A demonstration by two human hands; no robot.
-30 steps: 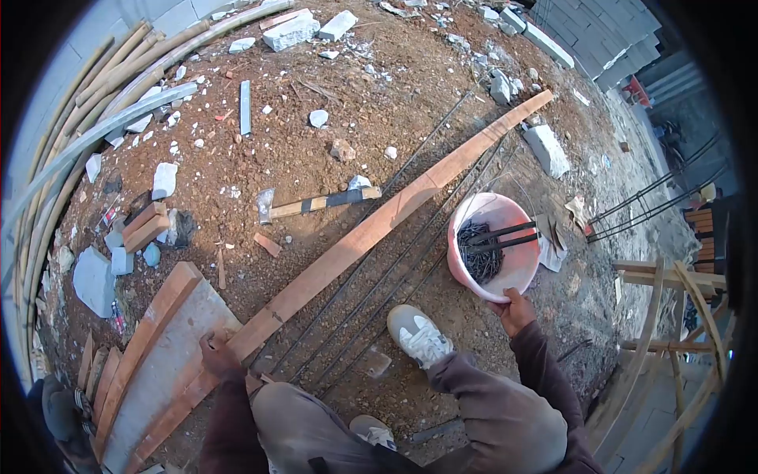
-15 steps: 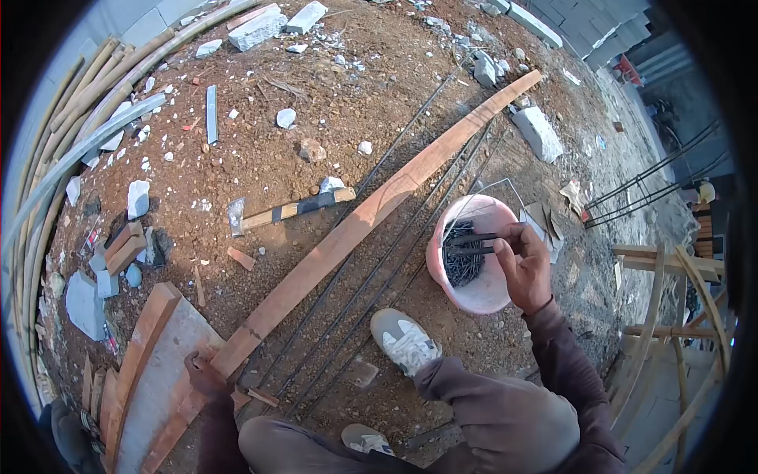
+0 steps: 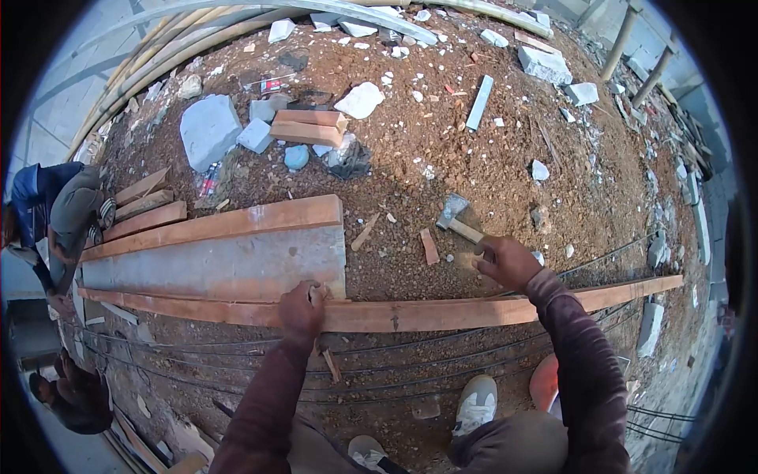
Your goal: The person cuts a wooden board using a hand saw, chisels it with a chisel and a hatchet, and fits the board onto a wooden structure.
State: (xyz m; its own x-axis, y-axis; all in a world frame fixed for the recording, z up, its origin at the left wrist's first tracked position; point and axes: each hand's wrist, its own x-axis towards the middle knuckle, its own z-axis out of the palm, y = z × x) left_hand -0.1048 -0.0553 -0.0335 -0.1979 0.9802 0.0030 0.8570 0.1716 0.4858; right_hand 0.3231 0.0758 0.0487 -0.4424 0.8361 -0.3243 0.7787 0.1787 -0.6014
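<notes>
A long reddish wooden beam [image 3: 442,314] lies across in front of me, along the near edge of a pale flat panel [image 3: 213,265]. My left hand [image 3: 302,310] is at the beam by the panel's right end, fingers closed; what they pinch is too small to make out. Beyond the beam, my right hand [image 3: 509,263] is closed over the handle of a hammer [image 3: 466,229]. The hammer's metal head points away to the left, resting on the soil. Part of the handle is hidden under my hand.
A second timber [image 3: 213,227] runs along the panel's far side. Dark steel bars [image 3: 379,371] lie nearer my feet. A pink bucket [image 3: 545,383] is partly hidden by my right arm. Concrete chunks [image 3: 209,130] and brown offcuts [image 3: 308,126] lie beyond. Other people [image 3: 59,213] crouch at left.
My right hand has left the bucket of nails and moved to the hammer; the dark slim pieces it held no longer show there. The view has turned left. My left hand stays by the beam.
</notes>
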